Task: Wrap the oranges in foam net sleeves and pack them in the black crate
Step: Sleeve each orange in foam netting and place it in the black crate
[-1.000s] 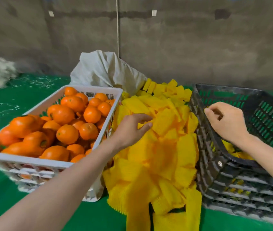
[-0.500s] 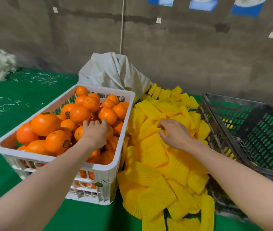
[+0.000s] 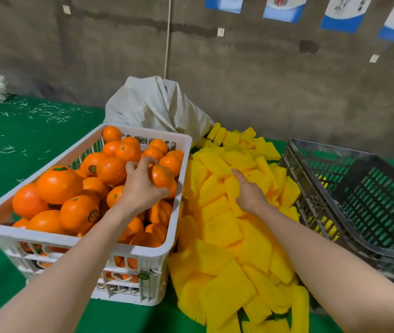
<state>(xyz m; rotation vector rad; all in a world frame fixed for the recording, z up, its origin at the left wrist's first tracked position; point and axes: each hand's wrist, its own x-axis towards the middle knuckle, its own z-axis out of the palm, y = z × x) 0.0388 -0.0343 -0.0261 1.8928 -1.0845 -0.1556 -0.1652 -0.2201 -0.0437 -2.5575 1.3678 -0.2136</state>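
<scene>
Your left hand (image 3: 140,188) now curls round one orange (image 3: 161,176) near the right side of the white crate (image 3: 71,239). Half a second ago that hand lay flat on the fruit, so the pick is made. Your right hand (image 3: 250,193), which was at the black crate (image 3: 311,200) a second ago, has come onto the pile of yellow foam net sleeves (image 3: 222,227). Its fingers are sunk among them, and I cannot tell whether it pinches one. The hands are apart, on separate jobs. The likely next step is bringing the orange and a sleeve together.

Counts:
- One orange is in hand.
- About twenty more oranges (image 3: 59,183) show in the white crate, with others buried.
- The sleeves number in the dozens, too many to count.
- There are two crates: the white one on the left and the black one on the right. Yellow shows through the black crate's slots.
- One pale sack (image 3: 152,104) stands behind, on the green cover (image 3: 10,140).
</scene>
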